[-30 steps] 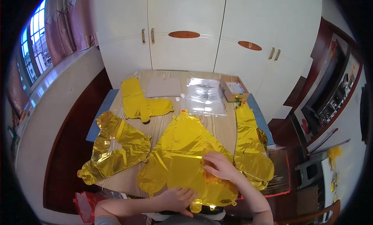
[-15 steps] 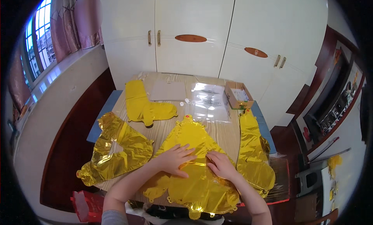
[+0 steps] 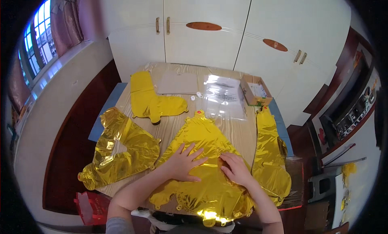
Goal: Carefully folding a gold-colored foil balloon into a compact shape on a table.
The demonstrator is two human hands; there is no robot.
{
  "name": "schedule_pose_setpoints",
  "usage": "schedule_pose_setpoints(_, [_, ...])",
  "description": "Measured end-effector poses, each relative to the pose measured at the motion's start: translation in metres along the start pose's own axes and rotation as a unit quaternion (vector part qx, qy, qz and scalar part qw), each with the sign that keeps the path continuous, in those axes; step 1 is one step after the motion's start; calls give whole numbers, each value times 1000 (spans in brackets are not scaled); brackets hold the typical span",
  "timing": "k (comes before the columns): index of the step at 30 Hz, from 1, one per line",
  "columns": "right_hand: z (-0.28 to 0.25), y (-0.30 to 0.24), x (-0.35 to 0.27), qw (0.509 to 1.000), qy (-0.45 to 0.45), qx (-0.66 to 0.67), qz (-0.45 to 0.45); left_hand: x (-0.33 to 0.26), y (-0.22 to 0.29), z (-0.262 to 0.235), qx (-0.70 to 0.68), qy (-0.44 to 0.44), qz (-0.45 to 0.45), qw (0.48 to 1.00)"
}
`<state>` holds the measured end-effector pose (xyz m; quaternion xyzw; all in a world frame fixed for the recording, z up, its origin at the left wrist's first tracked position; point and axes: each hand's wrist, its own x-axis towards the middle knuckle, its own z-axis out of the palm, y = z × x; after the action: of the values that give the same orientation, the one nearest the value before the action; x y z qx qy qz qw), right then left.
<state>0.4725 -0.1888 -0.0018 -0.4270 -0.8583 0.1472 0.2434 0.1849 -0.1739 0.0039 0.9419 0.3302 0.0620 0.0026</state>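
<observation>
A large gold foil balloon (image 3: 210,137), uninflated and creased, lies in front of me and reaches over the table's near edge. My left hand (image 3: 185,164) rests on its middle, fingers spread and palm down. To the right of it, my right hand (image 3: 236,169) lies on the same foil, fingers stretched and slightly bent, holding nothing. Another flat gold balloon (image 3: 135,163), with a hole in its middle, is on the left. An L-shaped gold balloon (image 3: 143,102) lies farther back, and a long gold one (image 3: 270,149) runs along the right side.
At the back of the wooden-patterned table (image 3: 165,127) are a beige sheet (image 3: 178,83), small white pieces (image 3: 193,98), a clear plastic sheet (image 3: 224,94) and an open cardboard box (image 3: 256,92). White cabinets (image 3: 206,48) stand behind. A red bag (image 3: 92,207) sits below left.
The head view has shifted slightly. The fold in the foil between my hands looks flatter, and its lower part lies differently. Both hands stay on the balloon.
</observation>
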Motion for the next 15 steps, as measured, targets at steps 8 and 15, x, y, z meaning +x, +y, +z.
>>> schedule_pose_setpoints(8, [2,8,3,1000,1,22,-21,1,5,8,2,9,-13,1000])
schedule_pose_setpoints(15, [3,10,3,1000,-2,24,-18,2,5,9,0,24,1,1000])
